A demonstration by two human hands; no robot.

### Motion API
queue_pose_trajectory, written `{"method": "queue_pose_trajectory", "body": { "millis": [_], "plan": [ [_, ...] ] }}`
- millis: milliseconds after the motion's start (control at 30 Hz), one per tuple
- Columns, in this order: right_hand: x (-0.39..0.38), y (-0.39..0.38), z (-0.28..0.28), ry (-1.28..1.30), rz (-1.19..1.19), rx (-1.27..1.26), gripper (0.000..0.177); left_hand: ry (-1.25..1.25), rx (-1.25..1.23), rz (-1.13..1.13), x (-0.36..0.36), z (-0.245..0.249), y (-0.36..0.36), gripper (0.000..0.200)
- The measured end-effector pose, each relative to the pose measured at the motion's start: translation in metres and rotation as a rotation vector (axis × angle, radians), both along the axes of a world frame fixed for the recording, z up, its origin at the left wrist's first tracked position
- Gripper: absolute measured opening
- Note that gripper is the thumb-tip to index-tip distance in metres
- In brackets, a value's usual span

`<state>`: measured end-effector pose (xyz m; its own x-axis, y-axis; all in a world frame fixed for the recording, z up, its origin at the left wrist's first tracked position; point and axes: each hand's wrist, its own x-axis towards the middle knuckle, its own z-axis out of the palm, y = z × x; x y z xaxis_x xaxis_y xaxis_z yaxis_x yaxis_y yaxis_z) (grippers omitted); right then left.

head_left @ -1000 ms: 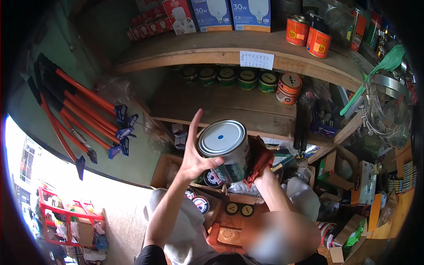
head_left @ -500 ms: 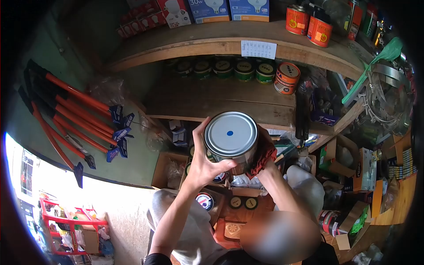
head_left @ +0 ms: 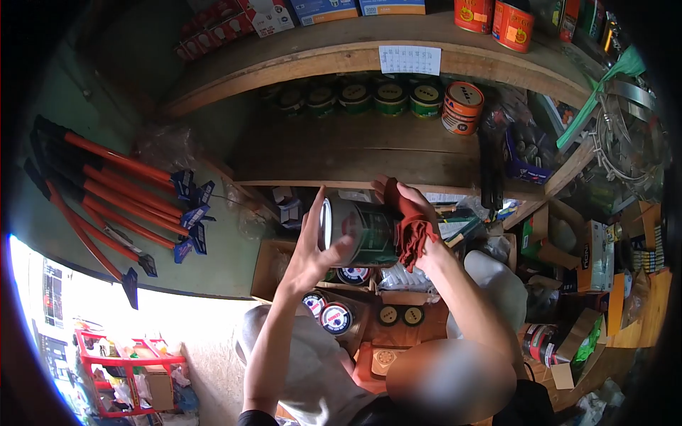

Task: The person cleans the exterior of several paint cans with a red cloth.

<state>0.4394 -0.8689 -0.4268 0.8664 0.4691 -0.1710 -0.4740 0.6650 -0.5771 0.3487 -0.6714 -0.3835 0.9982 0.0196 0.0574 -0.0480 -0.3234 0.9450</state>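
A large green can (head_left: 369, 234) lies on its side between my hands, its silver lid facing left. My left hand (head_left: 312, 248) grips the lid end, with the thumb across the can's side. At the other end, my right hand (head_left: 419, 213) presses a dark red cloth (head_left: 415, 238) against the can. The fingers of my right hand are partly hidden by the cloth. Behind the can is the lower wooden shelf (head_left: 341, 153), with a row of green cans (head_left: 391, 98) and an orange can (head_left: 462, 108) at its back.
Orange-handled tools (head_left: 121, 192) hang on the left wall. Red cans (head_left: 511, 27) and bulb boxes (head_left: 323, 10) stand on the upper shelf. Open cartons (head_left: 561, 231) crowd the right. Round tins (head_left: 335, 318) sit below my hands, and a red rack (head_left: 131, 361) is at lower left.
The can has turned from lid-up to lying sideways, lid toward my left hand. My right hand and the cloth have moved up around its other end. The view has shifted slightly.
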Motion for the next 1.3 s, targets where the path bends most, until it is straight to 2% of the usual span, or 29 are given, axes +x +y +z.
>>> {"method": "queue_pose_trajectory", "body": {
  "millis": [67, 100, 167, 200, 233, 300, 400, 433, 633, 700, 733, 767, 833, 867, 933, 1033, 1133, 1167, 1300],
  "plan": [
    [-0.005, -0.005, 0.005, 0.000, 0.005, -0.076, 0.055, -0.023, -0.143, 0.058, 0.000, -0.002, -0.009, 0.099],
    [-0.005, -0.006, 0.006, -0.114, 0.001, -0.135, 0.056, 0.022, -0.380, 0.073, 0.000, -0.005, -0.012, 0.093],
    [-0.006, 0.000, 0.018, -0.063, -0.066, 0.020, 0.055, 0.115, -0.856, 0.110, 0.001, -0.022, -0.013, 0.081],
    [-0.006, 0.004, 0.023, -0.037, -0.098, 0.101, 0.054, 0.131, -0.947, 0.143, 0.004, -0.025, -0.011, 0.071],
    [-0.001, 0.000, 0.016, -0.018, -0.036, 0.288, 0.050, 0.171, -1.065, 0.196, 0.001, -0.028, -0.010, 0.069],
    [0.011, -0.006, 0.007, -0.013, -0.097, 0.332, 0.047, 0.218, -1.376, 0.070, -0.001, -0.025, -0.007, 0.062],
    [0.021, -0.014, 0.003, 0.010, -0.110, 0.448, 0.045, 0.189, -1.492, 0.170, -0.001, -0.012, -0.022, 0.066],
    [0.023, -0.016, 0.003, 0.003, -0.093, 0.476, 0.046, 0.160, -1.413, 0.150, 0.000, -0.020, -0.021, 0.070],
    [0.005, -0.011, 0.033, -0.215, 0.038, 0.403, 0.057, 0.191, -1.475, -0.030, -0.017, -0.055, -0.015, 0.071],
    [0.002, -0.003, 0.038, -0.277, 0.028, 0.309, 0.062, 0.197, -1.437, 0.137, -0.019, -0.050, -0.025, 0.070],
    [-0.001, 0.000, 0.039, -0.436, -0.037, 0.094, 0.062, 0.208, -1.416, 0.219, -0.021, -0.050, -0.030, 0.069],
    [-0.006, 0.003, 0.040, -0.592, -0.103, -0.128, 0.061, 0.105, -1.199, 0.192, -0.021, -0.063, -0.029, 0.067],
    [-0.021, 0.012, 0.037, -0.865, -0.258, -0.552, 0.060, 0.094, -1.161, 0.178, -0.016, -0.062, -0.037, 0.067],
    [-0.027, 0.013, 0.033, -1.108, -0.394, -0.968, 0.062, 0.091, -1.141, 0.171, -0.015, -0.061, -0.041, 0.067],
    [-0.031, 0.016, 0.031, -0.958, -0.383, -0.910, 0.069, 0.125, -1.225, 0.179, -0.013, -0.061, -0.045, 0.066],
    [-0.031, 0.010, 0.025, -1.072, -0.352, -0.913, 0.076, 0.058, -1.244, 0.200, -0.008, -0.050, -0.052, 0.065],
    [-0.038, 0.003, 0.036, -1.233, -0.220, -0.934, 0.081, -0.015, -1.213, 0.243, -0.001, -0.052, -0.044, 0.064],
    [-0.038, 0.004, 0.035, -1.257, -0.193, -0.904, 0.078, -0.051, -1.194, 0.261, 0.000, -0.053, -0.043, 0.064],
    [-0.032, 0.006, 0.018, -0.977, -0.162, -0.743, 0.068, -0.061, -1.113, 0.360, 0.003, -0.047, -0.045, 0.066]
  ]
}}
